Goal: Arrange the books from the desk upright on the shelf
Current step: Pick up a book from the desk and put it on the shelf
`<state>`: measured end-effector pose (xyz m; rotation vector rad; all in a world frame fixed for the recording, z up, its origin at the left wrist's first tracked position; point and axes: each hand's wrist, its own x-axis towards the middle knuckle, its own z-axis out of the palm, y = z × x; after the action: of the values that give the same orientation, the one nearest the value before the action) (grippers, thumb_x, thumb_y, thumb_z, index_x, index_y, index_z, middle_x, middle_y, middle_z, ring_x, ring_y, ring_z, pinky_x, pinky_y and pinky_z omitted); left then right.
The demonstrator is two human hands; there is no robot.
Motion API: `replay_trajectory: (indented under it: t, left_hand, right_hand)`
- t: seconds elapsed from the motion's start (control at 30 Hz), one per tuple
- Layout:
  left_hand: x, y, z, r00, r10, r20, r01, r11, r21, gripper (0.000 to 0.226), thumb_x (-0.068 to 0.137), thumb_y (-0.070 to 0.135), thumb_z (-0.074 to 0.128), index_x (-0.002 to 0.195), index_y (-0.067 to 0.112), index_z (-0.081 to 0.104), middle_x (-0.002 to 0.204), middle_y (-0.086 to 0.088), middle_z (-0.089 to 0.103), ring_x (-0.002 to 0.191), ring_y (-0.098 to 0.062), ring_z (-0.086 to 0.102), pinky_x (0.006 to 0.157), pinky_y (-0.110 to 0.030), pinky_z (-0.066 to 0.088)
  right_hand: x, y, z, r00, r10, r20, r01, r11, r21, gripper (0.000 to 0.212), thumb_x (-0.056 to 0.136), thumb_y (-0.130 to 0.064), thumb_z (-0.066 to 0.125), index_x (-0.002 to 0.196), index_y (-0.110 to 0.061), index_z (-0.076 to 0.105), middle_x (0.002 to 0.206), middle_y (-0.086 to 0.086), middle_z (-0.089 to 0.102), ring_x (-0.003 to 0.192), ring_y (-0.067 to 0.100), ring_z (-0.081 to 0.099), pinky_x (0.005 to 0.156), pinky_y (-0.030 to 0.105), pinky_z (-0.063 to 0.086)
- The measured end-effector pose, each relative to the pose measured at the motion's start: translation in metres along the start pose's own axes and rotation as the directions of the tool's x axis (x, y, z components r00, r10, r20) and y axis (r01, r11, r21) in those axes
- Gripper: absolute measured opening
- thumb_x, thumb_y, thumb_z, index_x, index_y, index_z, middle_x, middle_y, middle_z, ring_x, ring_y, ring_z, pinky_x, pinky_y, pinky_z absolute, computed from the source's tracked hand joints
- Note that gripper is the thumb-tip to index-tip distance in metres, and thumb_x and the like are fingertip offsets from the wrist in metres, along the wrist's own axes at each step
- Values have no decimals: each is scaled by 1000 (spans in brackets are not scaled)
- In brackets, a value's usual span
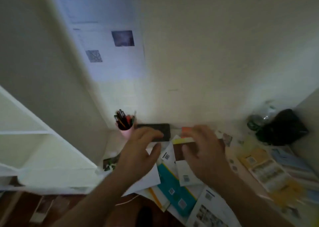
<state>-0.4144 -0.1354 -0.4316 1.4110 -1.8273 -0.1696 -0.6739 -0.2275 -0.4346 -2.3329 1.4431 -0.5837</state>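
Both hands are out over the desk point(241, 168), which is strewn with books and booklets lying flat and overlapping. The left hand point(138, 151) hovers with fingers spread and relaxed, holding nothing; its fingertips are near a black device point(160, 132) at the wall. The right hand point(205, 149) hangs over a stack topped by an orange book point(187, 129), fingers extended and slightly curved; the frame is blurred and contact with the stack cannot be confirmed. A teal book point(174, 187) lies nearer the person, partly under a white sheet point(148, 178). The shelf point(43, 140) stands to the left, white, its visible compartments holding no books, so the task appears to be at its start. Risks noted: the pile is loose and layered, so lifting one book could drag neighbours or the sheet off the front edge. A pink pen cup point(126, 132) stands just beside the left hand, between desk and shelf; a careless swing toward the shelf could tip it. Thin booklets may slump once stood upright without support.
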Motion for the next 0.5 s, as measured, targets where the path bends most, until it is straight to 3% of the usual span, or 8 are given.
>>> replay_trajectory:
  t: [0.03,0.07,0.1,0.2,0.27,0.33,0.4,0.5]
  left_hand:
    - [-27,-25,27,976,-144,165,137,989,52,30,92,12,66,117,29,69,122,10,61,114,-13,56,99,-43,52]
    - [-62,-49,52,902,-284,324,251,958,141,36,92,13,67,122,32,68,130,7,59,123,-17,55,107,-45,49]
    - [-92,-78,71,820,-366,440,289,928,235,41,91,19,68,129,35,65,139,4,54,130,-22,53,111,-46,47]
    - [-154,-135,106,695,-483,533,244,856,456,90,73,65,72,152,34,43,156,-10,38,135,-41,50,100,-62,53]
    - [-180,-160,115,603,-580,548,204,776,596,112,65,72,75,160,31,33,160,-19,34,138,-46,41,96,-69,49]
    - [-175,-160,107,571,-569,592,120,771,626,107,72,58,78,163,33,26,164,-18,28,143,-45,36,102,-69,43]
    - [-163,-162,97,585,-555,592,146,790,596,91,84,48,74,161,37,26,164,-10,30,143,-36,38,112,-58,40]
    - [-119,-148,62,628,-566,534,329,815,477,46,102,35,58,148,34,50,133,-2,65,112,-19,64,94,-31,52]
  right_hand:
    - [-42,-26,51,986,9,164,-9,1000,-4,37,100,-24,60,136,-27,59,140,-3,43,133,16,41,109,29,40]
    - [-57,-13,92,950,52,309,-53,999,-5,45,102,-28,57,146,-28,51,152,-2,35,142,20,34,115,35,38]
    - [-66,2,129,847,163,506,-121,986,-116,53,103,-31,54,154,-28,42,161,0,26,149,24,27,119,40,35]
    - [-72,39,162,797,208,567,-62,962,-266,59,102,-32,54,157,-26,33,166,2,19,155,33,19,122,46,31]
    - [-91,33,183,733,240,637,-14,941,-338,69,97,-37,64,157,-27,31,167,2,11,157,37,10,122,50,31]
    - [-94,33,191,736,247,630,14,925,-379,73,92,-43,68,154,-30,33,166,5,7,155,39,9,119,53,36]
    - [-91,29,190,765,256,591,-18,926,-378,62,92,-41,63,148,-32,37,162,4,14,151,38,16,111,52,45]
    - [-80,17,188,799,261,542,-92,943,-319,51,93,-41,61,140,-30,46,146,2,34,138,32,34,100,44,51]
